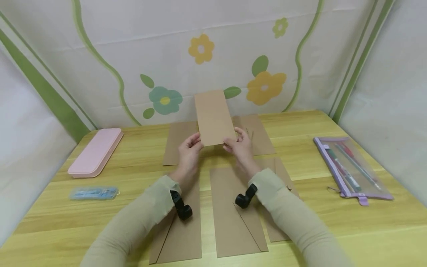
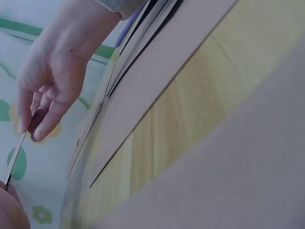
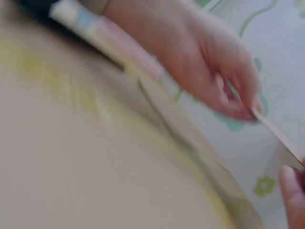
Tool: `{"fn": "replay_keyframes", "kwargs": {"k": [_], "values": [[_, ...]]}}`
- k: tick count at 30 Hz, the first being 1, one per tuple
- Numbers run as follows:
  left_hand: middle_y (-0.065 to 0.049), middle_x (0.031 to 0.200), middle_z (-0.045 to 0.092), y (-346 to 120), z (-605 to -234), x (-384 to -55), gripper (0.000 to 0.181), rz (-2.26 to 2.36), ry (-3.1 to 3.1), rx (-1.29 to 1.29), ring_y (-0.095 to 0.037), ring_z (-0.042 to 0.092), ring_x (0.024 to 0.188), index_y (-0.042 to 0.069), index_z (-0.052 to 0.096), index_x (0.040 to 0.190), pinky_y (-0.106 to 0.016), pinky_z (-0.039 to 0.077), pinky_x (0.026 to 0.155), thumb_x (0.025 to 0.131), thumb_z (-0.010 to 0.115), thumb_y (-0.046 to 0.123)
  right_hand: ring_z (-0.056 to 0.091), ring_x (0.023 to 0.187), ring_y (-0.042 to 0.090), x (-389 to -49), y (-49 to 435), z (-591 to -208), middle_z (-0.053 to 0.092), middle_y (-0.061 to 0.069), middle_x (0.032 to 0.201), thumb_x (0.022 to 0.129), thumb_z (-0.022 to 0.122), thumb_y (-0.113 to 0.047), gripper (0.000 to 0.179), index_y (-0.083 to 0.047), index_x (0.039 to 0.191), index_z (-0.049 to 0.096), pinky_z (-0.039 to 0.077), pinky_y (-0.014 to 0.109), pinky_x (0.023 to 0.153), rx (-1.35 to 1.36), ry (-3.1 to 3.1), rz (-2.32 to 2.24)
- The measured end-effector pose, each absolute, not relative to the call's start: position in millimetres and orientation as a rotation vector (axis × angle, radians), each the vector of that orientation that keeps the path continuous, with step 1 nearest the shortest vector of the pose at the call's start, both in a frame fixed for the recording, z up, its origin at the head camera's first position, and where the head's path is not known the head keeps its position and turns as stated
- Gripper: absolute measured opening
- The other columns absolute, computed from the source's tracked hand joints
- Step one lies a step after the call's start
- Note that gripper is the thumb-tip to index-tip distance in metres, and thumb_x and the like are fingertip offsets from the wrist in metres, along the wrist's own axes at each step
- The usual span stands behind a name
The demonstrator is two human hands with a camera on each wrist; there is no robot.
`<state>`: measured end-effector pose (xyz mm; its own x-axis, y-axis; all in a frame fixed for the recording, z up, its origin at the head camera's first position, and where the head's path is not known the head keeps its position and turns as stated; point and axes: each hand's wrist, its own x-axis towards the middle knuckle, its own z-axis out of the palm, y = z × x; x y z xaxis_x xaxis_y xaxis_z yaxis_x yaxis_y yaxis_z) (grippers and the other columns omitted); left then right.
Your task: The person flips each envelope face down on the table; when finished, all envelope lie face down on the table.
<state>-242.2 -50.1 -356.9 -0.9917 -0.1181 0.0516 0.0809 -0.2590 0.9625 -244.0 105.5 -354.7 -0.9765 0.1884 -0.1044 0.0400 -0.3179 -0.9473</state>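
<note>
The left hand [image 1: 188, 151] and right hand [image 1: 241, 148] pinch the near corners of a brown paper piece [image 1: 215, 118], raised above the desk [image 1: 133, 215]; light, even pressure should avoid creasing it.

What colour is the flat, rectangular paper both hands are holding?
The flat, rectangular paper is plain light brown, best seen in the head view.

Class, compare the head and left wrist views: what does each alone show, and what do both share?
Only the head view shows the pink rectangular case and the small translucent blue case.
Only the left wrist view shows the flat brown paper rectangle edge-on, as a thin strip.
Both show that rectangle, the left hand and right hand holding it, and the yellowish wooden table.
</note>
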Motion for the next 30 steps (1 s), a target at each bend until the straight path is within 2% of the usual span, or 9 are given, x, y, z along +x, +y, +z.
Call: {"fn": "replay_keyframes", "kwargs": {"k": [3,11,15,21,30], "values": [[-0.009,0.107,0.055,-54,-357,-241,0.042,-2.386,-1.867,0.017,-0.014,0.049,0.098,-0.007,0.054,0.123,-0.014,0.047,0.078,0.081,0.053,-0.014,0.067,0.081,0.020,-245,123,-353,0.038,0.000,0.080,0.082,0.063,0.006,0.070,-0.011,0.143,0.032,0.055,0.021,0.065,-0.157,-2.067,2.371],[-0.007,0.097,0.055,-59,-364,-240,0.043,-2.337,-2.020,0.035,-0.012,0.051,0.091,-0.009,0.055,0.121,-0.012,0.047,0.075,0.079,0.054,-0.018,0.064,0.073,0.018,-245,154,-349,0.057,0.007,0.080,0.085,0.062,0.001,0.067,-0.002,0.143,0.030,0.055,0.023,0.066,0.159,-2.561,2.095],[-0.011,0.101,0.055,-60,-368,-239,0.042,-2.291,-2.169,0.035,-0.015,0.050,0.094,-0.009,0.054,0.122,-0.012,0.046,0.074,0.080,0.054,-0.016,0.064,0.074,0.019,-245,159,-354,0.061,0.013,0.085,0.086,0.062,-0.002,0.068,0.000,0.144,0.027,0.056,0.027,0.069,0.153,-2.701,2.032],[-0.015,0.115,0.054,-63,-371,-240,0.044,-2.205,-2.430,0.054,-0.020,0.049,0.105,-0.004,0.052,0.127,-0.019,0.044,0.082,0.083,0.055,-0.010,0.064,0.072,0.015,-247,159,-362,0.063,0.014,0.089,0.087,0.061,-0.002,0.067,0.001,0.144,0.025,0.056,0.028,0.071,0.105,-2.779,2.019],[-0.015,0.123,0.053,-64,-371,-244,0.045,-2.061,-2.675,0.038,-0.022,0.047,0.114,0.000,0.050,0.131,-0.030,0.042,0.092,0.086,0.056,-0.003,0.060,0.061,0.012,-250,160,-365,0.059,0.006,0.076,0.085,0.063,-0.003,0.068,0.004,0.142,0.027,0.055,0.026,0.065,0.057,-2.830,1.968]]}}
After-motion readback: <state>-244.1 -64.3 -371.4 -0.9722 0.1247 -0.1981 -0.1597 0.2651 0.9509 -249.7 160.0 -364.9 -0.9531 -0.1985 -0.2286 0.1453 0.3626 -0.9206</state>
